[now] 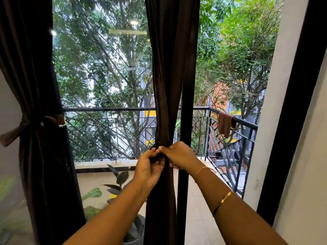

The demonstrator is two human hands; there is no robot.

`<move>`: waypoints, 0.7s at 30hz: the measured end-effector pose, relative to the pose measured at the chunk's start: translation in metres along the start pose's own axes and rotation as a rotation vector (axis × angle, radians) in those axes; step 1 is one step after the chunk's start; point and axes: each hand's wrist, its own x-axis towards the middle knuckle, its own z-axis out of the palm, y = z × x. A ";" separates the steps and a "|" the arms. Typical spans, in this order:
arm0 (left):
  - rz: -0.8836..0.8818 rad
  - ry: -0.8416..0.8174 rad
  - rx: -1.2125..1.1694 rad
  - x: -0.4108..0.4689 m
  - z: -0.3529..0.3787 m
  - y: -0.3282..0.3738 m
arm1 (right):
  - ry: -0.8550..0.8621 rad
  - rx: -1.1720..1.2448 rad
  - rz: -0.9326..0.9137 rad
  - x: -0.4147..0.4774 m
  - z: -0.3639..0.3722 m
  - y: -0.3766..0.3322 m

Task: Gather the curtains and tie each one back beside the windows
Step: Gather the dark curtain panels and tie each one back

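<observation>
Hanging gathered against the window frame [185, 103], the middle curtain [168, 76] is cinched at waist height; the left curtain [35, 85] is already tied (band knotted). Left hand [149, 169] and right hand [178, 156] pinch the dark tie-back; a loose knot would probably slip, spilling the folds.
</observation>
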 end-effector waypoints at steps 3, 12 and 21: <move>-0.075 -0.109 0.126 0.001 -0.012 0.009 | -0.070 0.536 0.178 0.001 -0.003 0.002; 0.177 -0.165 0.401 0.008 -0.023 0.012 | -0.130 1.201 0.089 -0.006 0.019 0.029; 0.285 -0.192 0.738 0.017 -0.029 0.013 | 0.135 0.924 -0.064 -0.009 0.030 0.028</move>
